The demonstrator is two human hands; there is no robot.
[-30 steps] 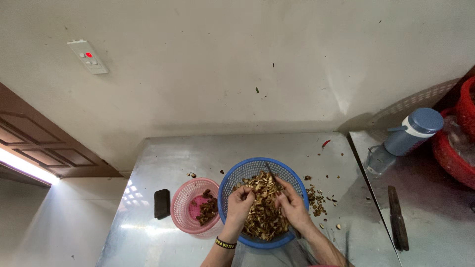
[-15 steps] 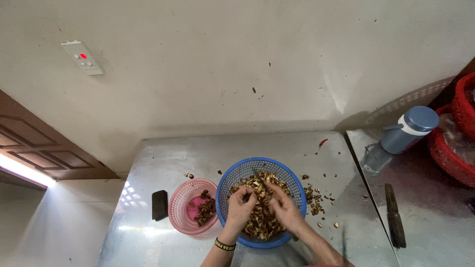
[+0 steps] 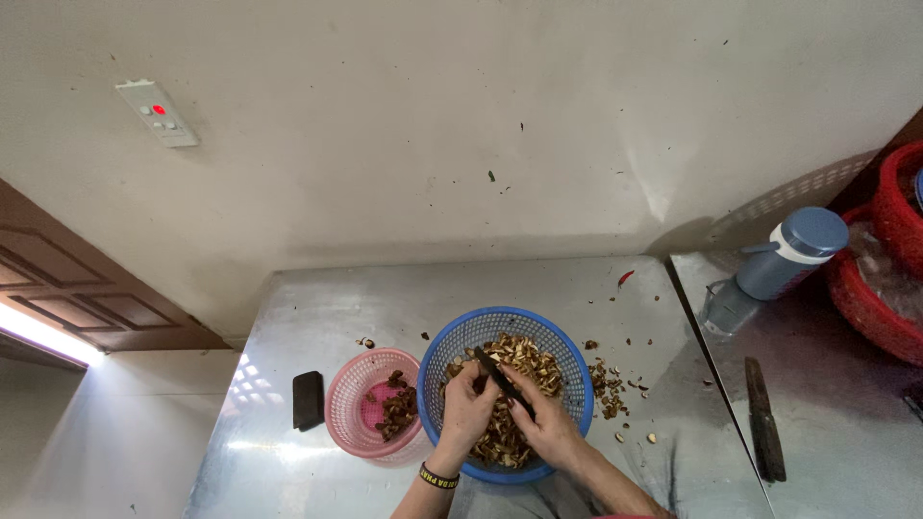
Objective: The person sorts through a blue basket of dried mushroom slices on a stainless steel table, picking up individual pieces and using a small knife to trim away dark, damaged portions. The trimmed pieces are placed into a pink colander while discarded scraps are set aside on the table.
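Seen from above, a blue plastic basket (image 3: 508, 332) of brown husk-like pieces (image 3: 514, 384) sits near the front of a steel table (image 3: 461, 288), and both hands work inside it. The left hand (image 3: 468, 406) is curled around a small piece, while the right hand (image 3: 543, 428) grips a dark knife (image 3: 498, 377) whose blade slants up and leftward from the fingers, meeting that piece. Touching the basket's left side is a smaller pink basket (image 3: 354, 396); a black block (image 3: 309, 399) lies further left, with loose scraps (image 3: 611, 380) just right.

Both hands, left (image 3: 468, 411) and right (image 3: 545, 428), curl together, fingers bent.
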